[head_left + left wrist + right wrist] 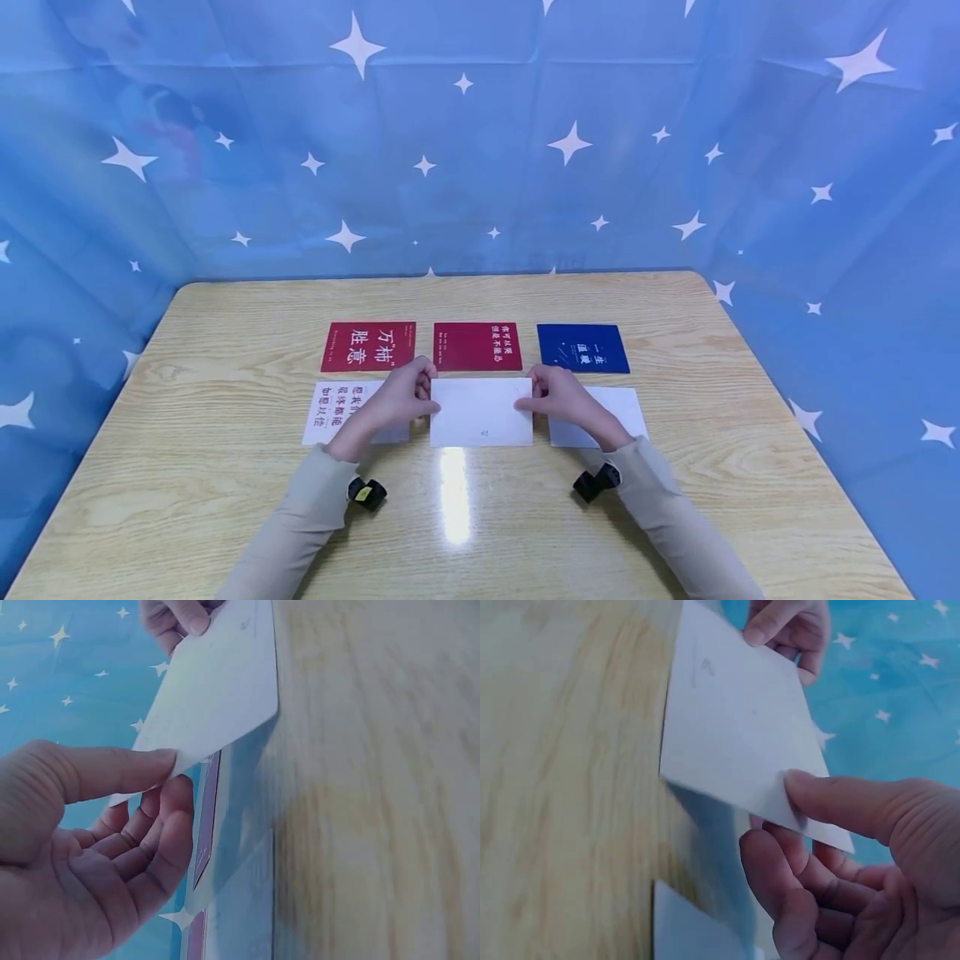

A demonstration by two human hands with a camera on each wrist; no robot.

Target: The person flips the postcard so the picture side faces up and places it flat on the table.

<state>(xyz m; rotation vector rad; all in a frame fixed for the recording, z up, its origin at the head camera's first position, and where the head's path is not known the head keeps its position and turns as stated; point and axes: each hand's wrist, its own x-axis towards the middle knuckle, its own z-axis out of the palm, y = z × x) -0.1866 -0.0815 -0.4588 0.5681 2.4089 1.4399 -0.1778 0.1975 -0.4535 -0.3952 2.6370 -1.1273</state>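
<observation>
Both hands hold one white card (482, 414) by its two short sides, in the middle of the table. The left hand (406, 392) pinches its left edge, thumb on top and fingers curled beneath. At the opposite edge, the right hand (558, 395) pinches it the same way. The card's upper face is blank but for a small grey mark near the front edge. In the left wrist view the card (217, 682) is tilted, with its near long edge close over the wood. The right wrist view shows the right thumb pressing on the card (735, 727).
Behind lie two red cards (367, 346) (477, 346) and a blue card (583, 348), all printed. A white card with dark characters (330, 412) lies partly under the left arm, and another white card (622, 408) partly under the right. The wooden table (480, 533) meets a blue starred curtain (480, 167).
</observation>
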